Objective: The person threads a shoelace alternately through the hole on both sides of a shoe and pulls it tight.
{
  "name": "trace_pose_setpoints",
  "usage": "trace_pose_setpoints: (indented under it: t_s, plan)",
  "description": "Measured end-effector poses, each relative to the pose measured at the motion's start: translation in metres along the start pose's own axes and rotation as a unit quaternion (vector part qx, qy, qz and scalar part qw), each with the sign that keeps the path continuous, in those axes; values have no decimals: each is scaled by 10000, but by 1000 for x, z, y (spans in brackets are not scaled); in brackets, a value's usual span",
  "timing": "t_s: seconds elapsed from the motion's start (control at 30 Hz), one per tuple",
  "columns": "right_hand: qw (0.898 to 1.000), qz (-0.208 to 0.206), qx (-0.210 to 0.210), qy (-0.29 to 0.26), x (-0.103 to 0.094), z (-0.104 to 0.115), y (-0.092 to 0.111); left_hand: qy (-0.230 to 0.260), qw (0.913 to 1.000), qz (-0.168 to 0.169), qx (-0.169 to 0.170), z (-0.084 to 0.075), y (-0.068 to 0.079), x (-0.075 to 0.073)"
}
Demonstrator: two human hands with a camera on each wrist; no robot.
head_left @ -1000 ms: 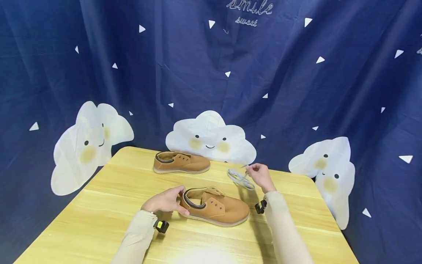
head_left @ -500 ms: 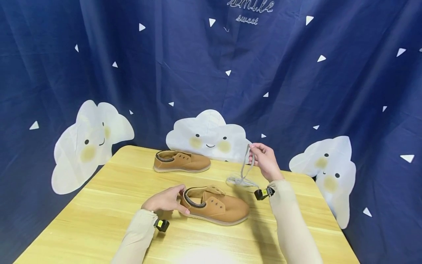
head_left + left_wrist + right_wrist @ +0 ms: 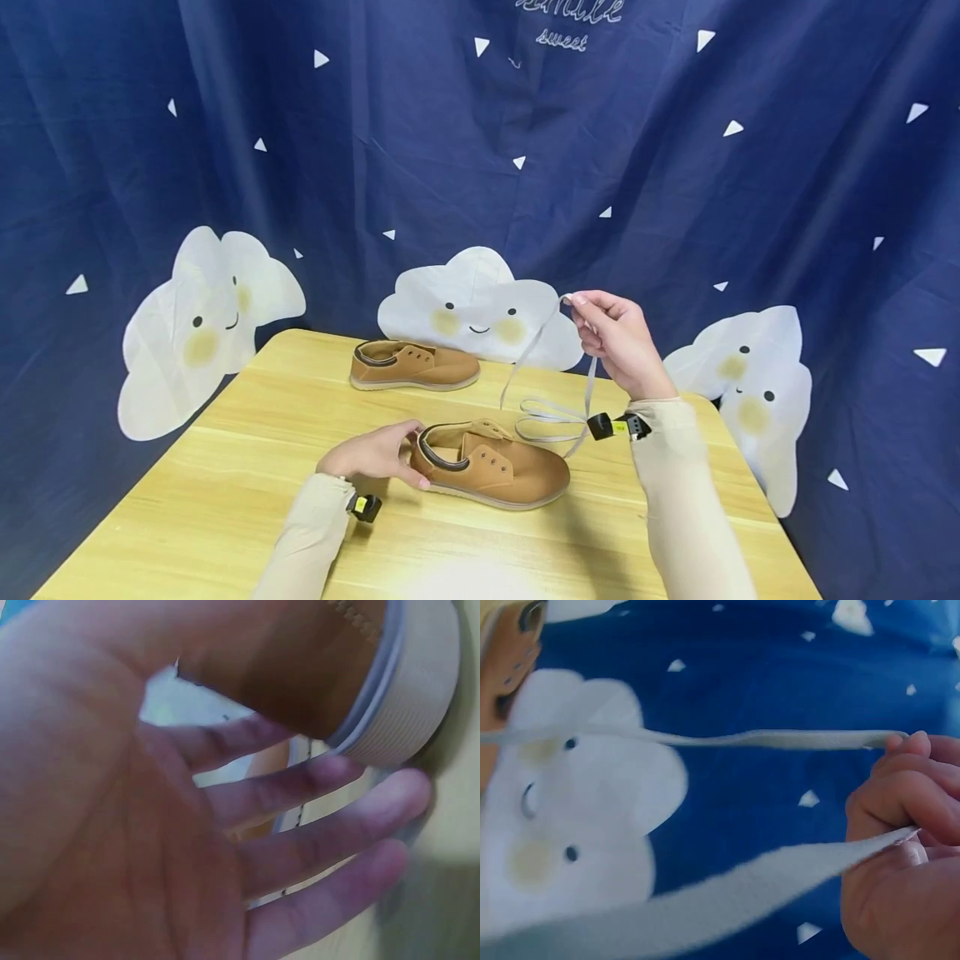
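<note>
A tan lace-up shoe (image 3: 532,475) with bare eyelets rests on the table, its toe pointing right and its tongue raised. My left hand (image 3: 371,452) holds it at the heel, thumb on the near side. In the left wrist view the fingers spread behind the heel (image 3: 300,675), close to the pale ribbed sole (image 3: 420,682). My right hand (image 3: 622,346) is raised above the table, pinching a flat light-grey shoelace (image 3: 802,740) between thumb and fingertips. Two strands run from that hand in the right wrist view; the lower loops hang just behind the shoe's toe.
A matching tan shoe (image 3: 453,367), also with bare eyelets, stands at the back of the wooden table (image 3: 247,442). Behind the table hangs a dark blue curtain (image 3: 420,108) printed with white clouds and triangles.
My right hand has lifted the shoelace up off the table and moved slightly right; its bundle has loosened into hanging strands. The left hand and both shoes have stayed in place.
</note>
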State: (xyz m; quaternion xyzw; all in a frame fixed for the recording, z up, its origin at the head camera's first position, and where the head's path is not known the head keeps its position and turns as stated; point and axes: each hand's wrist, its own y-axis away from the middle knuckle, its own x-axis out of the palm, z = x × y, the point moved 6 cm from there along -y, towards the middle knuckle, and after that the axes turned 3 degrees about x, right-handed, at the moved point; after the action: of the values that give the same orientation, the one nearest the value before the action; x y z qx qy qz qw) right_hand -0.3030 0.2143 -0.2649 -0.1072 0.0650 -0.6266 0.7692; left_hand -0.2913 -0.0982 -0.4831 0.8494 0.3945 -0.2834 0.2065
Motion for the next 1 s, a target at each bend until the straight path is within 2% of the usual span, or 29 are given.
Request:
trace_pose_setpoints:
  t_s: [0.2, 0.27, 0.33, 0.43, 0.5, 0.57, 0.67, 0.73, 0.8, 0.93, 1.0]
  plan:
    - [9979, 547, -337, 80, 23, 35, 24, 242, 9981, 464, -340, 0, 12, -7]
    - [9962, 775, -387, 103, 31, 42, 33, 127, 9983, 452, -333, -3, 15, -13]
    - [9942, 975, -420, 180, 39, 46, 40, -4, 9994, 280, -189, -8, 18, -19]
    - [9894, 1348, -450, 312, 52, 44, 51, -29, 9995, -241, 181, -27, 22, -30]
    - [9851, 1629, -418, 361, 59, 38, 57, 155, 9961, -642, 584, -46, 23, -34]
    - [9801, 1910, -377, 381, 65, 30, 63, 495, 9884, -951, 1075, -69, 25, -36]
    - [9735, 2241, -222, 403, 72, 13, 71, 1262, 9686, -1078, 1850, -103, 28, -32]
    - [9704, 2374, -96, 429, 76, 1, 74, 1770, 9544, -963, 2202, -121, 29, -26]
    - [9679, 2472, 69, 450, 79, -13, 76, 2215, 9421, -704, 2416, -134, 29, -17]
    - [9636, 2626, 385, 338, 81, -41, 80, 2756, 9300, -5, 2431, -143, 20, 4]
    - [9626, 2652, 461, 303, 80, -53, 80, 2885, 9290, 247, 2306, -140, 17, 12]
